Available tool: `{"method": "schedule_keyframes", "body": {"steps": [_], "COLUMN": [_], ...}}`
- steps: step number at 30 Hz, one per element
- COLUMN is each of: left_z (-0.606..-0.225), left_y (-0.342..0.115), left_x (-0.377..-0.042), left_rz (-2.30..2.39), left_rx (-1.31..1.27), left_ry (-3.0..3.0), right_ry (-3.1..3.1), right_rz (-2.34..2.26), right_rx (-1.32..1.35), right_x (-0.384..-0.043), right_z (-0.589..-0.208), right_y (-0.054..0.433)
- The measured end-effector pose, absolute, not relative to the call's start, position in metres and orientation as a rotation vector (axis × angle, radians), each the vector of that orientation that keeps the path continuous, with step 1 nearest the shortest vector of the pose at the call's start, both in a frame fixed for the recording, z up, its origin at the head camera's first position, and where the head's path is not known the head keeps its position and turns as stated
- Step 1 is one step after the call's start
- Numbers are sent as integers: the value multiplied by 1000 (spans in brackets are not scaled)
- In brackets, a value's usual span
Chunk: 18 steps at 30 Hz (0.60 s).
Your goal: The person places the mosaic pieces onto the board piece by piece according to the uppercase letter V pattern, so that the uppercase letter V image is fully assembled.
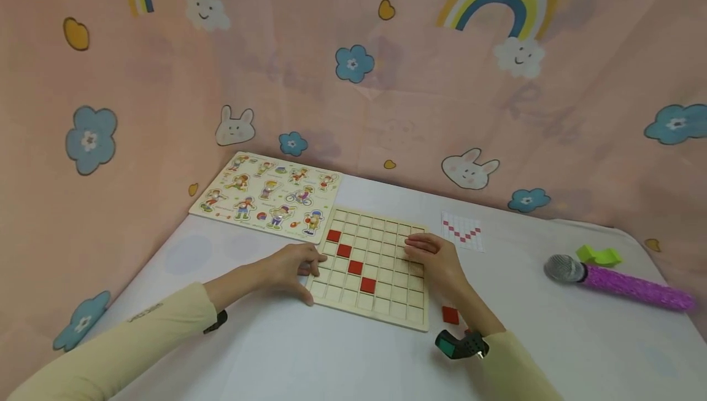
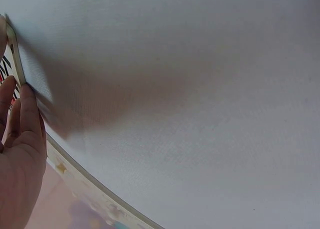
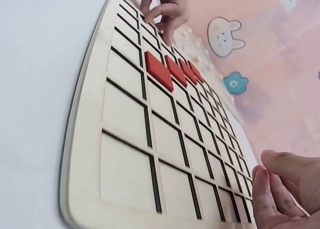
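Observation:
A pale wooden grid board point(image 1: 386, 260) lies flat on the table. Four red square tiles form a diagonal on it; the one closest to me point(image 1: 367, 285) also shows in the right wrist view. My left hand point(image 1: 291, 268) grips the board's near left corner, thumb at the near edge and fingers bent over the left side. Those fingers point(image 2: 31, 111) meet the rim in the left wrist view. Over the right columns is my right hand point(image 1: 436, 260), fingers fairly straight, with the thumb tip close to the fingertips point(image 3: 261, 175). No tile shows between them.
A picture puzzle board point(image 1: 265, 195) lies behind at the left. At the back right is a card point(image 1: 463, 231) with a red V pattern. Loose red tiles point(image 1: 450, 315) lie below my right forearm. Further right are a purple microphone point(image 1: 629, 287) and a green block point(image 1: 599, 256).

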<state>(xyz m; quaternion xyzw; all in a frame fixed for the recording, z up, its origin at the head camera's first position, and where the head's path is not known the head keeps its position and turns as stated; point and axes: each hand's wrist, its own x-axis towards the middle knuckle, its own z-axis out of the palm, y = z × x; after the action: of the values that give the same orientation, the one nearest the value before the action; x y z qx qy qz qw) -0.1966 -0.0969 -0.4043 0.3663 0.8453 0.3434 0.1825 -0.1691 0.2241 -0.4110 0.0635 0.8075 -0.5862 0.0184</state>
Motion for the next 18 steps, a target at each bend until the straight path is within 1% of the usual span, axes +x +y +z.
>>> {"method": "schedule_keyframes", "body": {"steps": [6,10,18], "left_z": [-405,-406,-406], "left_y": [-99,-99,-100], "left_x": [-197,-198,-198], "left_rz": [941,950,938], "left_rx": [1096,1061,1063], "left_ry": [2422,2399,2392], "right_ry": [2521,2583,2655], "right_rz": [-1796,-1680,-1609], "right_rx": [273,342,331], "right_x": [-157,-148,-123], "right_z": [-411,-410,-413], "right_y": [251,268,295]}}
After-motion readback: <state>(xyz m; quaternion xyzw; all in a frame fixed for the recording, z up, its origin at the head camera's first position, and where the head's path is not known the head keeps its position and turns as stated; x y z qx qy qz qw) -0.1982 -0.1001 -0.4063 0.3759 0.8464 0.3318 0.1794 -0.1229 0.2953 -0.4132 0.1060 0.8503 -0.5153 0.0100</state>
